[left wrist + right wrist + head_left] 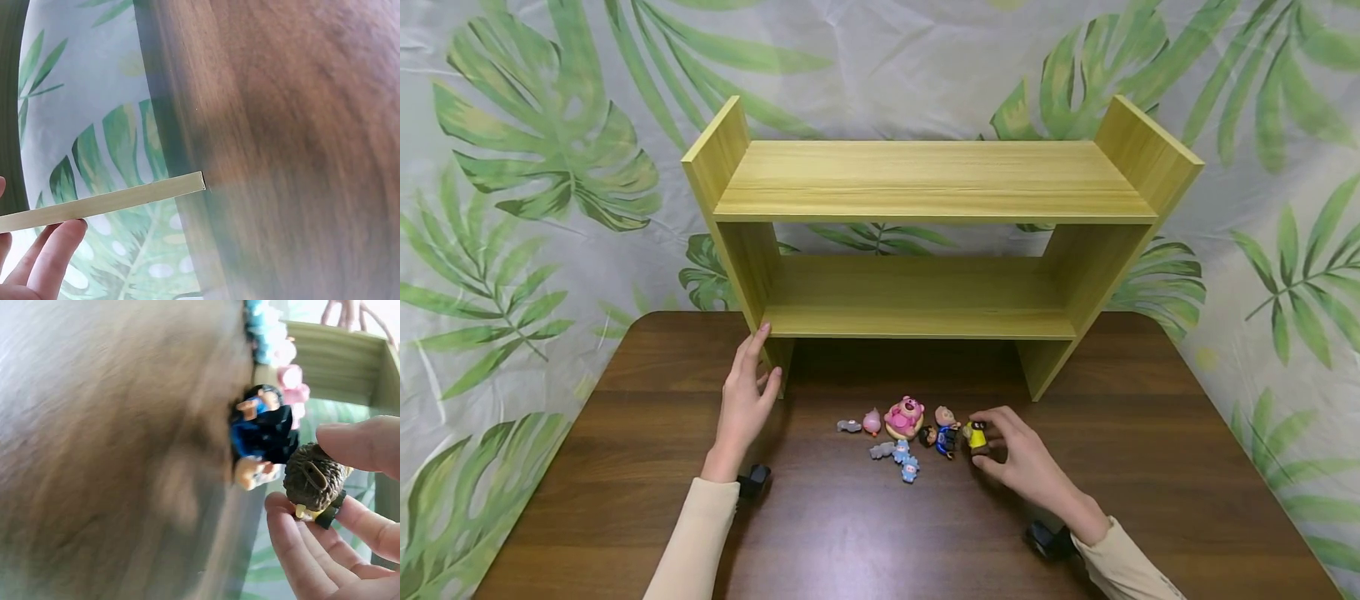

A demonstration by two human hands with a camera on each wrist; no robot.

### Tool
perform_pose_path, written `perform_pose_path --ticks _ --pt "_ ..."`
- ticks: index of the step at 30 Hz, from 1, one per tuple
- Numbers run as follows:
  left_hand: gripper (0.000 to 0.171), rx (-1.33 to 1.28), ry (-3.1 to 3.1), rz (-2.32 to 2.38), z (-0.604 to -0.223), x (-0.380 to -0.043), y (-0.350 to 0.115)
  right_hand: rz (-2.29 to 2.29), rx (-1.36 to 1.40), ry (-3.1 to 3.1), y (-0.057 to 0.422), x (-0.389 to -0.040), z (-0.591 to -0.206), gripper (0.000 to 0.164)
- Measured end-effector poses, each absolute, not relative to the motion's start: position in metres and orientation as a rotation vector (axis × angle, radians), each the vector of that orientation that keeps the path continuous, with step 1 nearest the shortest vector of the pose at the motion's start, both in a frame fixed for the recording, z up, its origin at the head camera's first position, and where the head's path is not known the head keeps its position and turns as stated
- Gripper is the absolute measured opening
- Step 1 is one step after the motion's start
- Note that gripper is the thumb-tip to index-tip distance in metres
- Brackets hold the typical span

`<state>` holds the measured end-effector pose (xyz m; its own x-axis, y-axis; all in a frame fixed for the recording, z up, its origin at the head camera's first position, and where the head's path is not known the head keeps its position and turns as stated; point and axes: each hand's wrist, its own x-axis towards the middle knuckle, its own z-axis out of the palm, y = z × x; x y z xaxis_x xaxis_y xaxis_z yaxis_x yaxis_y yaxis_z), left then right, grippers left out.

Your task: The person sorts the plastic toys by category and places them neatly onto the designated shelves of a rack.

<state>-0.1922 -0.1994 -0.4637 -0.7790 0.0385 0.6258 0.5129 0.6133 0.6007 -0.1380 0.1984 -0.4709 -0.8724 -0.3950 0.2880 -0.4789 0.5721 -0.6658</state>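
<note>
A small figurine in yellow with a textured brown top (314, 478) is held between the thumb and fingers of my right hand (1026, 458), just over the table. Beside it in the head view lie a figurine in dark blue (947, 442) and a dark-haired one (928, 435). Further left are a pink bear figurine (904, 418), a small pink figure (872, 422), light-blue figurines (910, 469) and grey pieces (882, 451). My left hand (747, 400) grips the left side panel of the wooden shelf (917, 321), its digits on both faces of the board (125, 201).
The two-tier shelf stands at the back of the dark brown table (865, 533), its raised side panels reaching above the top board. Behind it hangs a leaf-print cloth (910, 67). The figurines lie in front of the shelf's lower opening.
</note>
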Motion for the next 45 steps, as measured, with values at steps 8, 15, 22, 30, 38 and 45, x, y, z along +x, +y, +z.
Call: perform_pose_path --ticks 8,15,22,30,38,45 --pt "0.075 -0.424 -2.253 -1.078 -0.465 -0.193 -0.199 1.262 0.766 -2.631 0.191 -0.138 -0.459 0.055" --pt "0.075 -0.403 -2.25 -1.062 -0.466 -0.193 -0.199 1.394 0.739 -2.617 0.182 -0.138 -0.444 0.056" --pt "0.076 -0.399 -2.236 -1.023 -0.468 -0.195 -0.198 1.509 0.778 -2.582 0.174 -0.139 -0.434 0.056" --pt "0.08 -0.379 -2.21 -0.937 -0.47 -0.198 -0.198 1.627 0.83 -2.535 0.166 -0.146 -0.421 0.052" --pt "0.083 -0.374 -2.194 -0.885 -0.471 -0.199 -0.198 1.702 0.903 -2.464 0.155 -0.151 -0.406 0.045" --pt "0.083 -0.363 -2.199 -0.878 -0.471 -0.198 -0.198 1.741 0.974 -2.412 0.145 -0.159 -0.394 0.043"
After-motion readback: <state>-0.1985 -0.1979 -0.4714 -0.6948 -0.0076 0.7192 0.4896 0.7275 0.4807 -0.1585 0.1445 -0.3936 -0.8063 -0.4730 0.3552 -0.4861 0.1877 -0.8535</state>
